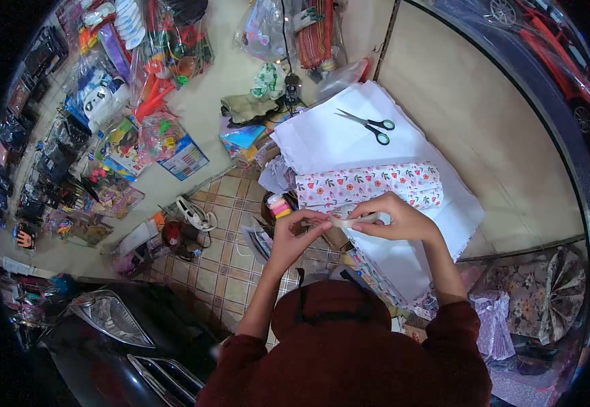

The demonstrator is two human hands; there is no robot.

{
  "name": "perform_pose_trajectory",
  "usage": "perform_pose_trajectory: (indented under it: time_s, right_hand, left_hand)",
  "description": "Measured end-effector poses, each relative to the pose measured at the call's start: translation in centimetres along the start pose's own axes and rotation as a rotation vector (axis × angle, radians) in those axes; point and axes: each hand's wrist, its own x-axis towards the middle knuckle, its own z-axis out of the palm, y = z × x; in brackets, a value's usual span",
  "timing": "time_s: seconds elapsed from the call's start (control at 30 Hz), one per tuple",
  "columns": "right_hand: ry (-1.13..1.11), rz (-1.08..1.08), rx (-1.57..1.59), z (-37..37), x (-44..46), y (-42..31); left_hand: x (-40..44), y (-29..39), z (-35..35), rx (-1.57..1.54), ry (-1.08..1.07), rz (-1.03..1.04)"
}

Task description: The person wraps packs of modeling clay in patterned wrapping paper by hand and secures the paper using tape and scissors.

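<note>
Both hands are raised in front of the chest, near the lower edge of a floral-wrapped package (pixel 369 184) that lies on white paper sheets (pixel 335 139). My right hand (pixel 393 218) pinches a roll of clear tape (pixel 368 218) between thumb and fingers. At the roll's left side my left hand (pixel 301 230) has its thumb and fingertips closed together, apparently on the tape's end, though that end is hard to make out. Scissors with green and black handles (pixel 374 127) rest on the white paper above the package, their blades pointing left.
Pink and yellow rolls (pixel 279 205) stand left of the package. Bagged toys (pixel 159 81) hang on the left wall. A black motorcycle (pixel 118 346) is at lower left. Wrapped floral gifts (pixel 529 292) lie at lower right. Tiled floor (pixel 223 237) shows between.
</note>
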Motion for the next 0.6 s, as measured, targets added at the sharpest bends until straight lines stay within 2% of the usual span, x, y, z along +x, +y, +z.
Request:
perform_pose_trajectory:
  time_s: [0.3,0.4,0.5,0.6]
  right_hand:
    - [-0.035,0.037,-0.061,0.5,-0.3,-0.1]
    - [-0.045,0.155,-0.105,0.8,-0.8,-0.8]
    - [0.053,0.089,-0.184,1.1,-1.5,0.0]
    - [0.011,0.290,-0.288,0.4,-1.7,-0.6]
  left_hand:
    - [-0.8,-0.6,0.1,0.159,0.046,0.092]
    - [-0.9,-0.4,0.4,0.254,0.016,0.143]
    - [-0.9,-1.2,0.5,0.248,-0.002,0.164]
    - [-1.0,-0.6,0.2,0.157,-0.063,0.149]
